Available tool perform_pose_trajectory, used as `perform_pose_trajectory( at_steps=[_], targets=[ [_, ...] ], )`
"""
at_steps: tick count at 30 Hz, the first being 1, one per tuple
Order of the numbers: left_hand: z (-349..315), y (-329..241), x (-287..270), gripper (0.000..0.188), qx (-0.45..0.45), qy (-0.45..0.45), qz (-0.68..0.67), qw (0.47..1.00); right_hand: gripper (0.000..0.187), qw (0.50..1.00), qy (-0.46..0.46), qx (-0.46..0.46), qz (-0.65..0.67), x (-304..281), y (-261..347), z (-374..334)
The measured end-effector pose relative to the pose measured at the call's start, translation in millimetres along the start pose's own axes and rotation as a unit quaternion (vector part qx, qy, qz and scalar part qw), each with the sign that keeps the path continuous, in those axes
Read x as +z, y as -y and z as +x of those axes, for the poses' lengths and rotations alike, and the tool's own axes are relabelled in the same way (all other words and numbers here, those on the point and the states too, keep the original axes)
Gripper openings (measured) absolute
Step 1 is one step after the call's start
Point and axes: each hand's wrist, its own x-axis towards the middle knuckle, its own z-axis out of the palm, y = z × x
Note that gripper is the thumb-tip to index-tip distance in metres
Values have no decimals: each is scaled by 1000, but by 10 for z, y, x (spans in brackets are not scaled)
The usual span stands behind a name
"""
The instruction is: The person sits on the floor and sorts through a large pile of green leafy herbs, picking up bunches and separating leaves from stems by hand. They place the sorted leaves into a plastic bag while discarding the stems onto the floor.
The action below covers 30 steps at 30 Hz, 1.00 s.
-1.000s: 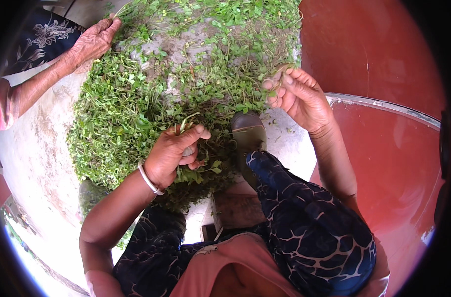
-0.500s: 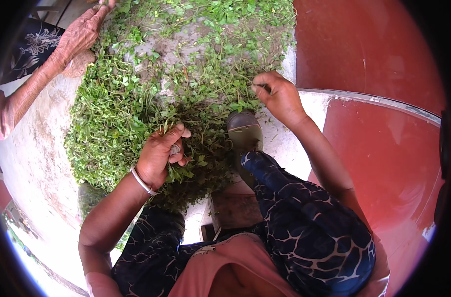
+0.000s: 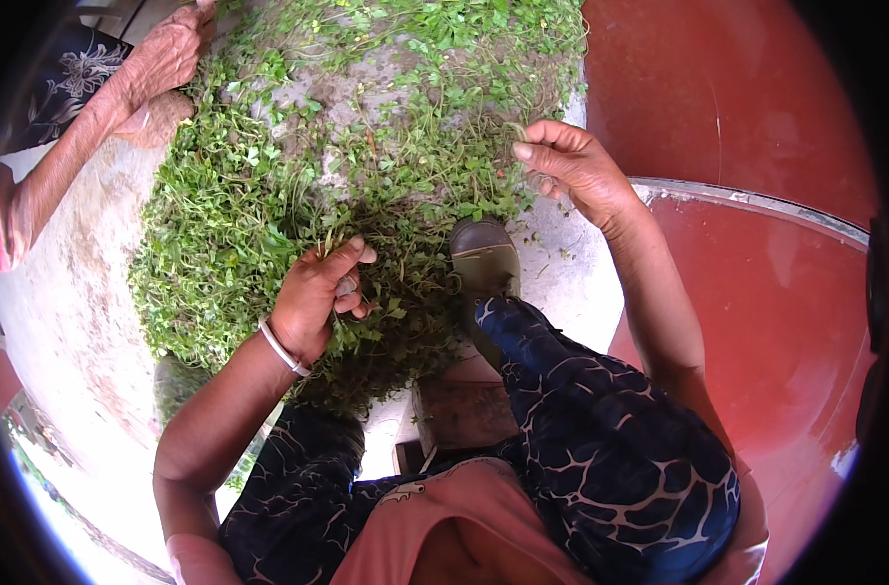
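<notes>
A wide heap of leafy green sprigs (image 3: 210, 234) spreads over the ground in front of me. My left hand (image 3: 317, 297), with a white bracelet at its wrist, is closed on a small bunch of green sprigs (image 3: 352, 336); leaves poke out below its fingers. To the right, above the heap's edge, my right hand (image 3: 571, 166) has thumb and forefinger pinched together. A thin greenish stem (image 3: 517, 129) shows at those fingertips; most of it is hidden. Small green bits hang in the air or lie just below this hand.
At upper left another person's hand (image 3: 166, 54) reaches to the heap's far left edge. My boot (image 3: 485, 258) stands against the heap's near right side. A brown wooden block (image 3: 464, 411) lies between my legs. Red flooring (image 3: 717, 97) with a pale strip lies to the right.
My right hand has moved right and slightly away from me, off the heap's edge, and small green bits now show beneath it. My left hand has barely moved. The other person's hand shifted slightly.
</notes>
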Motion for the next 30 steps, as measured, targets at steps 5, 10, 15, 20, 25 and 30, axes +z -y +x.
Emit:
perform_pose_trajectory(
  at_steps=[5, 10, 15, 20, 25, 30],
  targets=[
    [11, -116, 186, 27, 16, 28, 9, 999, 15, 997, 40, 50, 30, 120, -18, -68],
    [85, -144, 314, 23, 67, 74, -7, 995, 26, 993, 112, 20, 36, 535, -74, -210],
    [99, -92, 417, 24, 73, 40, -18, 996, 20, 969, 156, 82, 174, 768, -162, -334],
    [99, 51, 422, 27, 66, 76, -30, 994, 23, 946, 139, 123, 264, 965, -267, -381],
    [46, 35, 427, 24, 39, 91, -68, 993, 29, 969, 146, 106, 168, 975, -399, -342],
    [108, 122, 383, 24, 59, 98, -52, 992, 30, 981, 130, 131, 65, 991, -335, -360]
  ],
)
